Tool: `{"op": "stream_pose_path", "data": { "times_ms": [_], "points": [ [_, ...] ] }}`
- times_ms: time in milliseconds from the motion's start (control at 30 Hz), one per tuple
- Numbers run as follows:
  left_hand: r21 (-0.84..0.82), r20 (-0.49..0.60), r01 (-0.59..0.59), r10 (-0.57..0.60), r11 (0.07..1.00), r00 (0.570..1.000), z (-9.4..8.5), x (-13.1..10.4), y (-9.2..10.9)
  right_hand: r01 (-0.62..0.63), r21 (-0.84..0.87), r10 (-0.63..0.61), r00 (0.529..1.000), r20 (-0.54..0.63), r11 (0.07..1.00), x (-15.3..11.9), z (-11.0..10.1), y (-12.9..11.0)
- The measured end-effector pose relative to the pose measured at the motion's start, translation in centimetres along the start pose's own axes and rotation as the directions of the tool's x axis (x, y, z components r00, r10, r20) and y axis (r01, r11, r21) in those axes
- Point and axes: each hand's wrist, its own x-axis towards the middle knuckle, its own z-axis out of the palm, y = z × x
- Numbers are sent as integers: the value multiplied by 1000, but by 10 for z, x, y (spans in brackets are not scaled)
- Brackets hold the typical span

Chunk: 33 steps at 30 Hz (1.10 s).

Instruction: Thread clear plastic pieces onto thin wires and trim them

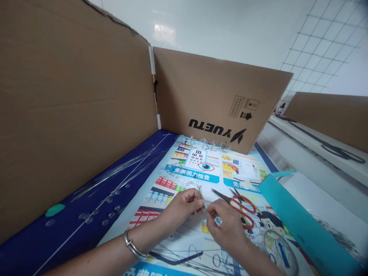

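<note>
My left hand, with a silver bangle on its wrist, pinches thin wires that stick up past its fingertips. Just right of it, my right hand has thumb and forefinger closed near the lower end of the same small piece. The fingers hide much of that piece. Beside my right hand lie red-handled scissors and a dark-tipped tool partly under them. Loose wires lie on the printed sheet below my hands.
Cardboard panels stand behind and at the left. Long wires, clear beads and a green disc lie on blue cloth at the left. A teal-edged box with metal pieces is at the right.
</note>
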Motion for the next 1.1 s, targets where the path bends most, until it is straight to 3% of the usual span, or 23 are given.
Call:
{"op": "stream_pose_path", "data": {
  "times_ms": [400, 1100],
  "points": [
    [-24, 3, -59, 59, 998, 998, -1, 1, -4, -37, 68, 38, 999, -9, 997, -1, 0, -2],
    [-82, -10, -42, 41, 996, 999, -1, 3, -6, -79, 102, 81, 997, -11, 992, -1, 5, 3]
  ]
}}
